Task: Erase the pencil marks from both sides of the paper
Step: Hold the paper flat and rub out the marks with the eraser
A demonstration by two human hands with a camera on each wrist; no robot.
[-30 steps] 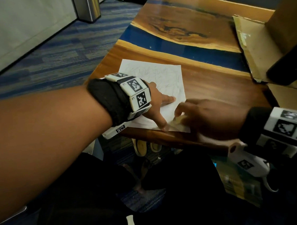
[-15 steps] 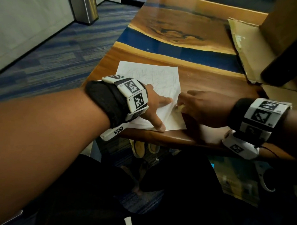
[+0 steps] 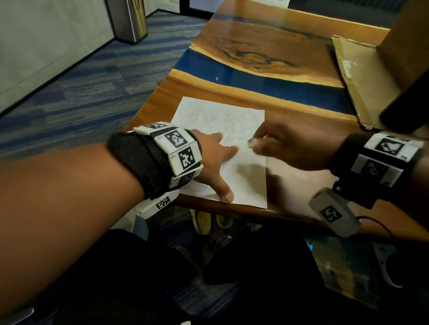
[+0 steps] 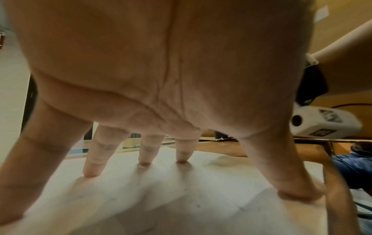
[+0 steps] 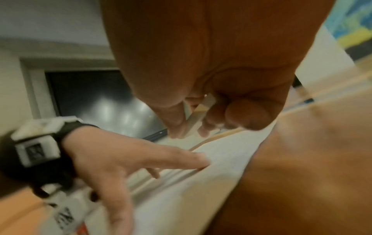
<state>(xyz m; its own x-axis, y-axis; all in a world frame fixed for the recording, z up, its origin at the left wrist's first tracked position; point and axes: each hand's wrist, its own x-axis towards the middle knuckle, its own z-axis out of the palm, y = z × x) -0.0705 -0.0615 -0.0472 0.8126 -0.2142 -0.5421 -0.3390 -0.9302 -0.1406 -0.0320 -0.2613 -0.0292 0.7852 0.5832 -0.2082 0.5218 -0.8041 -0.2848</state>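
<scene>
A white sheet of paper point(image 3: 243, 178) with faint pencil scribbles on its far half lies at the near corner of the wooden table point(image 3: 304, 114). My left hand point(image 3: 215, 159) presses the sheet point(image 4: 161, 190) down with spread, straight fingers point(image 4: 94, 167), thumb near the front edge. My right hand point(image 3: 281, 147) hovers over the right part of the paper and pinches a small pale eraser point(image 3: 252, 143) between thumb and fingers. The right wrist view shows the eraser point(image 5: 196, 117) gripped at the fingertips above the paper point(image 5: 201, 182).
A flattened cardboard piece point(image 3: 357, 82) and a tall box point(image 3: 414, 30) occupy the table's right side. A dark object point(image 3: 412, 104) leans over them. A steel bin point(image 3: 128, 16) stands on the carpet at the far left. The table's front edge point(image 3: 235, 210) is just beyond the paper.
My right hand with the eraser has moved up from the paper's near right corner to its middle right edge. The left hand stays pressed on the sheet.
</scene>
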